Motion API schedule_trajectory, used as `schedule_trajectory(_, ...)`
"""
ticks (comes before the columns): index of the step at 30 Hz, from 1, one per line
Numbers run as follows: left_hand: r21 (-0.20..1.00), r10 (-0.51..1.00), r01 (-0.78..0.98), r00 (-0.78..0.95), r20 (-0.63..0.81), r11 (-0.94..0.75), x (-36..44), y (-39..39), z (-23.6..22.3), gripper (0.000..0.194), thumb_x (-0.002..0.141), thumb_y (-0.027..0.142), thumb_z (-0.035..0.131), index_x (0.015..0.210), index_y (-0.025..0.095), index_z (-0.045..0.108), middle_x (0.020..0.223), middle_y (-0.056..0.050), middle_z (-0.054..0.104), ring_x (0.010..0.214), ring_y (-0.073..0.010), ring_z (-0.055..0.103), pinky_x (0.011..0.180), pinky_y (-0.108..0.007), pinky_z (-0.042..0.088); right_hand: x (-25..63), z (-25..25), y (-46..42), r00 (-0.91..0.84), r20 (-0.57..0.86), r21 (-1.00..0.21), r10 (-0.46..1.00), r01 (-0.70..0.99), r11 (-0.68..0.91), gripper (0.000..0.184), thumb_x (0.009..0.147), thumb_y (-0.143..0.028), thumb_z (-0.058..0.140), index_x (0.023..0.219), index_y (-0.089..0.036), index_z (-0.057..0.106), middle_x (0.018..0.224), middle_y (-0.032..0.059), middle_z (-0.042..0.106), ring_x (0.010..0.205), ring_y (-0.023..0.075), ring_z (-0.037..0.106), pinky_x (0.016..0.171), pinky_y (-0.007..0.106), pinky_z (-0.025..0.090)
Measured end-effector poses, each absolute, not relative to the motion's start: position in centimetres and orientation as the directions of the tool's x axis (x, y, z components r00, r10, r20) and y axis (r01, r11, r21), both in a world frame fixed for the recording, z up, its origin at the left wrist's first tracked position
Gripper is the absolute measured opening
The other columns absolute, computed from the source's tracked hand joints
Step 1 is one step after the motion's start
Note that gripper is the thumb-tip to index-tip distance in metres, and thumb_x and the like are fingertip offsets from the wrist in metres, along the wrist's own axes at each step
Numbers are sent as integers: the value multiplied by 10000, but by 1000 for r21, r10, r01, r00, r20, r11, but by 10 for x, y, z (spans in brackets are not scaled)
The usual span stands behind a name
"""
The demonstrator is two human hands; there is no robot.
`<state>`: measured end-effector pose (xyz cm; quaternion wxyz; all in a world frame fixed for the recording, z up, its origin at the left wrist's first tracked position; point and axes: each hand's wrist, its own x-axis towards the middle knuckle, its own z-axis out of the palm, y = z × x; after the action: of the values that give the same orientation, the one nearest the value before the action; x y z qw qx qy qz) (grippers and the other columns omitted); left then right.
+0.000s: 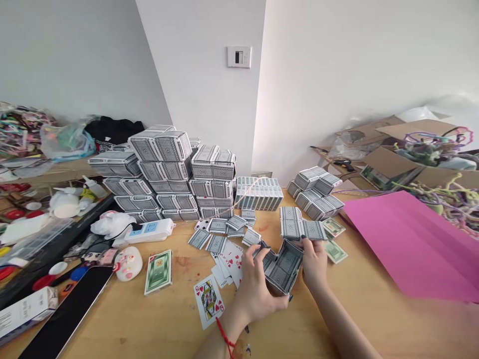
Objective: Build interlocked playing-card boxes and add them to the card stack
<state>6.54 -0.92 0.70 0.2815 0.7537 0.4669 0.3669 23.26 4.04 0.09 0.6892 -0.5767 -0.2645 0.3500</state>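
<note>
Both my hands grip a folded playing-card piece (283, 268) low over the wooden table (157, 324). My left hand (258, 289) curls round its left side, a red string on the wrist. On the piece's right edge my right hand (315, 264) is closed, pinching it. Loose cards (228, 262) lie face up just left of my hands, with a queen of hearts (208, 300) nearer me. A flat joined card piece (301, 228) lies just beyond my fingers.
A tall stack of card blocks (168, 174) stands at the back, a smaller pile (316, 192) to its right. Pink paper (407, 239) covers the right side. A white power strip (149, 232), a green card box (159, 270) and a black tablet (71, 311) lie left.
</note>
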Motion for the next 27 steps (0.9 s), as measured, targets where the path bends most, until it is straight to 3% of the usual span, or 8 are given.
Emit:
schedule_trajectory(4, 737, 901, 519, 250, 354, -433, 70, -15, 6, 904, 491, 262, 704, 1275, 170, 265, 1284, -186, 241, 1216, -372, 268, 938, -524, 335, 231, -1, 40, 573, -110, -950, 812, -301, 84, 142, 679, -315, 577, 757, -217, 511, 619, -31, 655, 553, 175, 617, 538, 275, 490)
schedule_trajectory(9, 661, 843, 531, 254, 474, -531, 70, -16, 6, 857, 494, 225, 682, 1252, 182, 283, 1287, -186, 217, 1222, -388, 250, 935, -542, 320, 224, -4, 38, 548, -76, -947, 833, -300, 111, 138, 698, -319, 582, 770, -217, 524, 627, -37, 643, 581, 168, 613, 544, 259, 481)
schedule_trajectory(13, 699, 881, 540, 231, 413, -469, 64, -10, 6, 884, 504, 232, 701, 1273, 177, 268, 1293, -184, 214, 1223, -380, 254, 955, -536, 301, 221, -7, 39, 533, -45, -949, 845, -286, 130, 146, 710, -317, 601, 802, -214, 555, 729, -24, 663, 670, 161, 614, 622, 255, 478)
schedule_trajectory(16, 747, 901, 504, 231, 367, -434, 59, -6, 9, 947, 496, 356, 759, 1286, 172, 271, 1308, -186, 218, 1243, -381, 226, 980, -538, 271, 224, -7, 42, 530, -20, -940, 848, -300, 165, 136, 714, -314, 602, 801, -220, 555, 740, -29, 656, 681, 161, 608, 653, 270, 476)
schedule_trajectory(18, 793, 905, 437, 229, 358, -424, 53, -2, 11, 952, 508, 479, 747, 1289, 181, 292, 1328, -182, 228, 1255, -377, 221, 999, -531, 248, 228, -7, 43, 521, 7, -935, 853, -300, 191, 120, 714, -301, 601, 791, -220, 558, 719, -35, 640, 665, 156, 596, 646, 272, 473)
schedule_trajectory(20, 868, 926, 324, 164, 339, -375, 44, 4, 13, 791, 652, 538, 628, 1291, 194, 314, 1326, -167, 283, 1241, -337, 283, 1006, -495, 261, 232, -6, 43, 514, 19, -930, 858, -307, 205, 112, 708, -293, 604, 780, -219, 561, 719, -39, 628, 649, 146, 580, 626, 265, 467)
schedule_trajectory(23, 959, 965, 110, 27, 259, -261, 30, 16, 12, 467, 854, 452, 390, 1249, 203, 393, 1267, -131, 430, 1170, -267, 413, 980, -431, 319, 237, -5, 42, 493, 9, -913, 870, -351, 208, 106, 703, -287, 605, 770, -219, 561, 738, -43, 618, 611, 124, 552, 572, 238, 440)
schedule_trajectory(27, 976, 977, -89, 55, 205, -200, 22, 28, 9, 408, 886, 407, 332, 1201, 196, 482, 1276, -98, 492, 1204, -247, 413, 1013, -399, 304, 240, -4, 41, 431, 8, -884, 902, -419, 208, 59, 688, -244, 594, 718, -218, 550, 688, -46, 591, 579, 118, 526, 530, 224, 410)
